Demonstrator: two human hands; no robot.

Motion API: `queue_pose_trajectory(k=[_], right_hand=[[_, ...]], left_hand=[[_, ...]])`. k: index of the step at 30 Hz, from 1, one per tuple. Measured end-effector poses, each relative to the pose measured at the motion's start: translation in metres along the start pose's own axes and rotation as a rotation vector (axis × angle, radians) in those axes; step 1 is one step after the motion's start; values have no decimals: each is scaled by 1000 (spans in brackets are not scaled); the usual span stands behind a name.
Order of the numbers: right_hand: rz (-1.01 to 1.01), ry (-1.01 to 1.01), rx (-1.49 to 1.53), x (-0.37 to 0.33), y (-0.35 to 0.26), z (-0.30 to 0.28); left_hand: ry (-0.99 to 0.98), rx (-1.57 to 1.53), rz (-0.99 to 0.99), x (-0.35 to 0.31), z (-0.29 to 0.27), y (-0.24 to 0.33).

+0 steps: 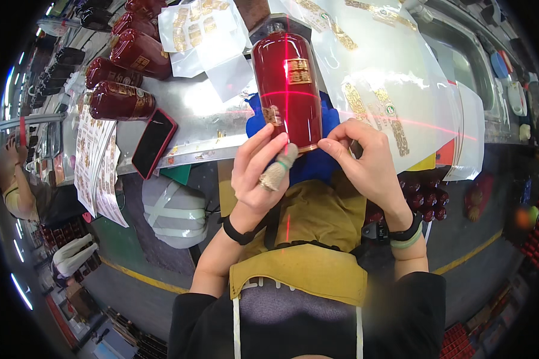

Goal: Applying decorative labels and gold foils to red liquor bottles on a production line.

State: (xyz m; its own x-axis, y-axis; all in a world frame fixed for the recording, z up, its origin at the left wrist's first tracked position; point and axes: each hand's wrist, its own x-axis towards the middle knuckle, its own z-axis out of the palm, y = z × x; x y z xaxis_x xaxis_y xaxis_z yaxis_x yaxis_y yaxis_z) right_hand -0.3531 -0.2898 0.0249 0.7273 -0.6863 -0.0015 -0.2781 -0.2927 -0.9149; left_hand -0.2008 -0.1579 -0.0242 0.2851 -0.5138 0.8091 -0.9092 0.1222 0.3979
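A dark red glass bottle (pixel 285 90) lies on a blue support (pixel 257 118), its neck pointing away from me and its base toward me. A gold label (pixel 298 71) sits on its side, and a small gold decal (pixel 272 114) lies near its lower left. The curled fingers of my left hand (pixel 260 167) press on the bottle beside that decal. One of them wears a beige finger cover (pixel 278 170). At the base's right edge, my right hand (pixel 365 161) is closed in a pinch. Whatever is between thumb and forefinger is too small to make out. Red laser lines cross the bottle.
Several red bottles (pixel 123 100) lie at the left. A phone (pixel 154 143) and printed sheets (pixel 96 161) are near the table's left edge. Translucent decal sheets (pixel 395 78) cover the right side; more sheets (pixel 200 33) lie at the back. Another person (pixel 21 185) is at far left.
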Motion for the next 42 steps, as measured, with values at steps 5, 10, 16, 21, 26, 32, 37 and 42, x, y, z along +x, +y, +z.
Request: queue_pose_trajectory(k=[5,10,16,21,26,32,37,42], right_hand=[[-24,-14,10,-1,-4,2],[-38,-31,38,-2,-11,-2],[1,-38,27,0,-19,-4],[-43,-50,37,0,-26,-8],[-10,-57,89,-2,-32,-16],[-5,-25,70,-8,-29,-31],[18,-5,-26,-11,-16,-35],[17,11,-81,-10,-1,-30]], left_hand=[[23,-22,-151,-12,-4,0],[-41,20,-91,-16,-6,2],[17,-107,-264,-10,-5,2],[-1,-69,-202,-5,-8,4],[22,-155,-255,-8,-7,2],[-35,-62,-166,-14,-8,0],[8,-49,-158,-16,-4,0],[-19,-4,-113,-15,-4,0]])
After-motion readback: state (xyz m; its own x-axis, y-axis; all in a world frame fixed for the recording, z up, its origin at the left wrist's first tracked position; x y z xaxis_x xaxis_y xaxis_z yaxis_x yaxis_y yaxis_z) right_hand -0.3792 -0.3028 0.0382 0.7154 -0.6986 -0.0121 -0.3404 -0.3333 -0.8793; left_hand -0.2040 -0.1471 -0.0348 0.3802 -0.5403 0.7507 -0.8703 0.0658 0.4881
